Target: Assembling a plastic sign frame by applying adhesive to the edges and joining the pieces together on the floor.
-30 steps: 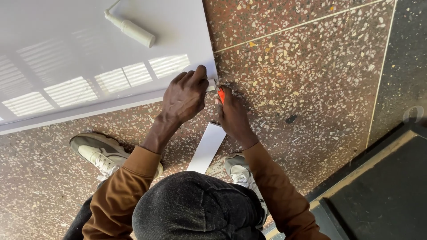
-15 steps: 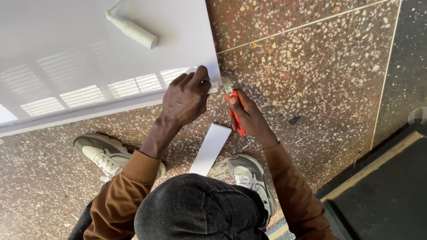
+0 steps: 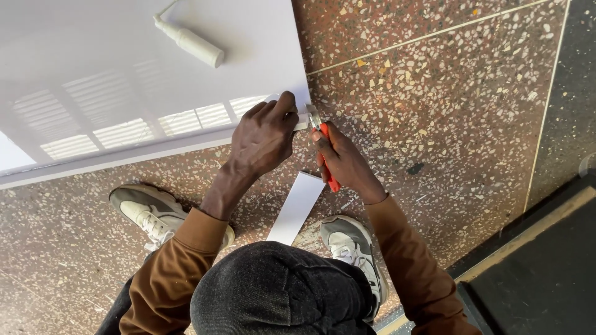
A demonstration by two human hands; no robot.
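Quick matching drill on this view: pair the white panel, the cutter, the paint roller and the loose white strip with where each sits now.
1 white panel
2 cutter
3 paint roller
4 loose white strip

a in the right hand
b lying on top of the panel
c on the floor between the shoes
d corner pinched by the left hand

Pairs: 1-d, 2-a, 3-b, 4-c

A speckled terrazzo floor (image 3: 447, 105) carries a large white board (image 3: 124, 74), a loose white strip (image 3: 298, 208) and two sneakers (image 3: 152, 214).
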